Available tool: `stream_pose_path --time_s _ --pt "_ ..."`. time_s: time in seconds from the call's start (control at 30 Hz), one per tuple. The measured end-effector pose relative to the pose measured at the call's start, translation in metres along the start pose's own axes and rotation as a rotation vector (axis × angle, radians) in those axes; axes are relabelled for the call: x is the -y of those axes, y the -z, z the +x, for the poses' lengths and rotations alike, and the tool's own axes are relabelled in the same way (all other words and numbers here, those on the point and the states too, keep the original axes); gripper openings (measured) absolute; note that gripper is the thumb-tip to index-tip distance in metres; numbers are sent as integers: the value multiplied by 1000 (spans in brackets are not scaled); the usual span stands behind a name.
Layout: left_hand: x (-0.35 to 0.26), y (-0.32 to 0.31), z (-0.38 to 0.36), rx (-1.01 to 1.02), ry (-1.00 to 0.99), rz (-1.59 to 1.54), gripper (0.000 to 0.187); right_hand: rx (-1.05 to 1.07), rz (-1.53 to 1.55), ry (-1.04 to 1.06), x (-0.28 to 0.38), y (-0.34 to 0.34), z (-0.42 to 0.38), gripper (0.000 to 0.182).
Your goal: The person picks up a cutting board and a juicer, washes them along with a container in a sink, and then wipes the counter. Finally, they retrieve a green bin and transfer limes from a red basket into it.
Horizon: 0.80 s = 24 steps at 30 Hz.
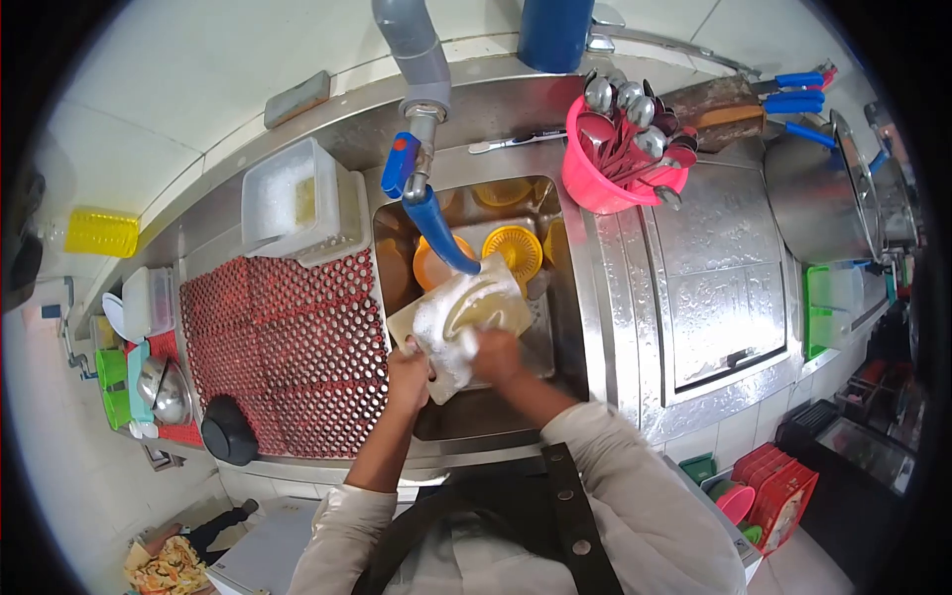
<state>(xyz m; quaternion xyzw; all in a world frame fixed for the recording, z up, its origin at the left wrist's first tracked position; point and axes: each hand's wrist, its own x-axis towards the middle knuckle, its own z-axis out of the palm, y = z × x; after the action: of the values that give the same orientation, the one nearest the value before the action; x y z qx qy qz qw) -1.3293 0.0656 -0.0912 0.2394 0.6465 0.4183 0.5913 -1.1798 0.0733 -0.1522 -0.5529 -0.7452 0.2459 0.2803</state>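
A cream cutting board (507, 290), smeared with white suds, is tilted over the steel sink (563, 397). My left hand (407, 375) grips it by its lower left edge, near a handle slot. Against the soapy face presses my right hand (496, 355), closed and blurred by motion; a whitish, foam-covered thing shows at its fingers, too indistinct to name. Just above the board ends a blue hose (436, 230) on the tap. Behind it in the sink sit a yellow ribbed strainer (513, 250) and an orange round container (436, 260), partly hidden by hose and board.
Left of the sink lies a red perforated mat (283, 347), with a plastic tub of suds (288, 198) behind it and a black bowl (229, 430) at its front edge. A pink bucket of spoons (615, 183) stands at the right rear, near blue-handled knives (793, 102).
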Motion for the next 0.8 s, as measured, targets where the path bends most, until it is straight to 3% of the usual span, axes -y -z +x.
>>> stream_pose_path --time_s 0.03,0.07,0.13,0.2,0.27,0.3,0.33,0.4,0.47,0.53,0.6,0.67,0.7,0.8 --pt "-2 -3 -4 -47 36 -10 25 72 -117 -142 -19 10 12 32" --pt "-1 -5 -7 -93 74 -22 26 73 -116 -149 -31 12 30 32" --pt "0 -8 -4 -41 74 -7 26 -10 -81 -615 -49 20 61 27" --pt "-3 -11 0 -24 14 125 25 69 -69 -499 -4 0 60 23" --pt "-7 -5 12 50 35 230 22 -36 133 28 42 5 44 20" --pt "-4 -5 10 23 53 217 22 -302 272 192 22 -11 37 21" --pt "0 -5 12 -1 63 202 21 -311 271 189 3 -11 40 21" --pt "14 -1 18 -31 138 261 21 123 -15 -673 -40 5 46 27" --pt "37 2 34 -66 205 314 20 230 -32 -807 -76 19 46 34" --pt "75 3 48 -10 337 336 21 172 -41 -836 -74 27 51 36" --pt "99 2 56 1 334 418 21 111 -53 -863 -69 39 53 37" --pt "119 2 56 53 361 418 6 212 91 -782 -62 50 50 36" --pt "163 21 76 97 381 437 14 220 89 -778 -52 62 48 36" --pt "172 18 73 45 426 516 15 246 193 -697 -27 97 37 38"
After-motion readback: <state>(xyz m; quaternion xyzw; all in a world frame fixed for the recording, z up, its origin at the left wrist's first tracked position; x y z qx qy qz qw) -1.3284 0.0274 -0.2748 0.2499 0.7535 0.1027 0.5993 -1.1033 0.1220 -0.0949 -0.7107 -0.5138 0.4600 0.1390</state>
